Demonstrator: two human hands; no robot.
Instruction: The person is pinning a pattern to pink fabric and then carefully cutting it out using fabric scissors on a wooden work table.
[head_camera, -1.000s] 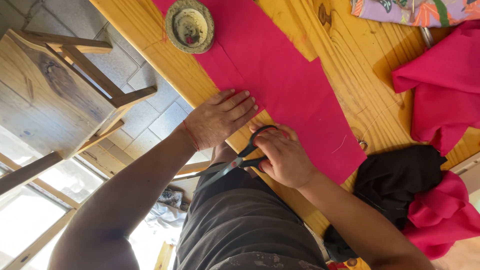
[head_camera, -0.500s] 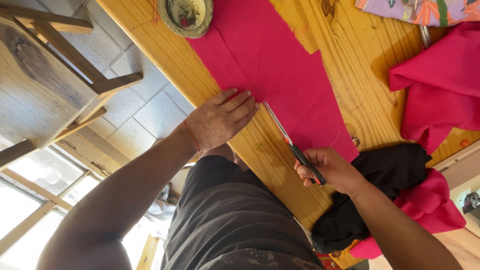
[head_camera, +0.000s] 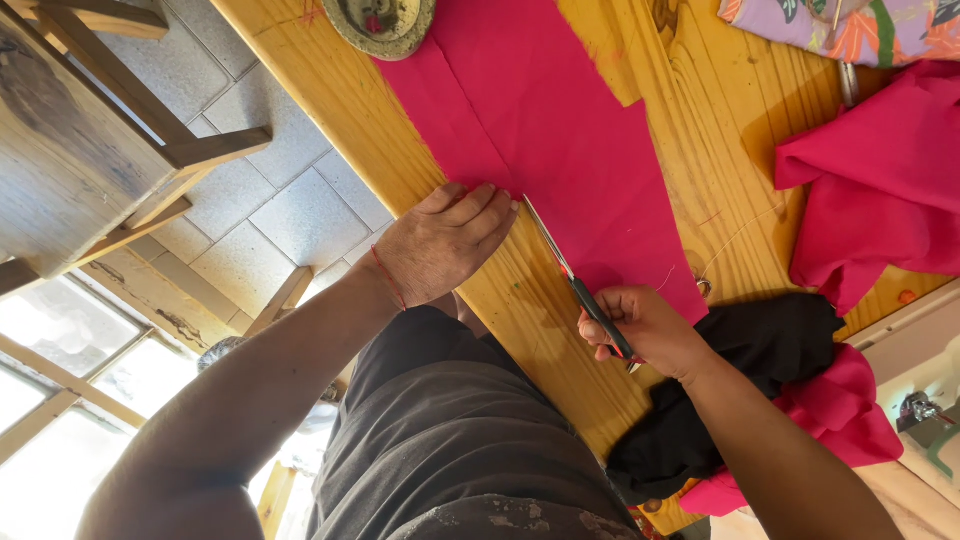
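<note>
At the far left, at nine o'clock, a wooden stool (head_camera: 95, 170) stands on the tiled floor (head_camera: 270, 215) beside the desk (head_camera: 330, 110). Moving right, the left hand (head_camera: 445, 240) lies open and flat, palm down, its fingertips pressing the near edge of the red cloth (head_camera: 560, 130) against the wood. Above it, at twelve o'clock, a round metal dish (head_camera: 385, 20) sits on the cloth's upper corner. Just right of the left hand, the scissors (head_camera: 575, 285) lie along the cloth's cut edge, blades together and pointing toward eleven o'clock. The right hand (head_camera: 645, 330) is closed around their dark handles. The cloth looks thin, light and limp, apt to slide or pucker, so it is best held flat close beside the blades. At four o'clock lies a black garment (head_camera: 740, 370); at three o'clock more red fabric (head_camera: 880, 180) is bunched, with a flowered piece (head_camera: 850, 25) at one o'clock.
</note>
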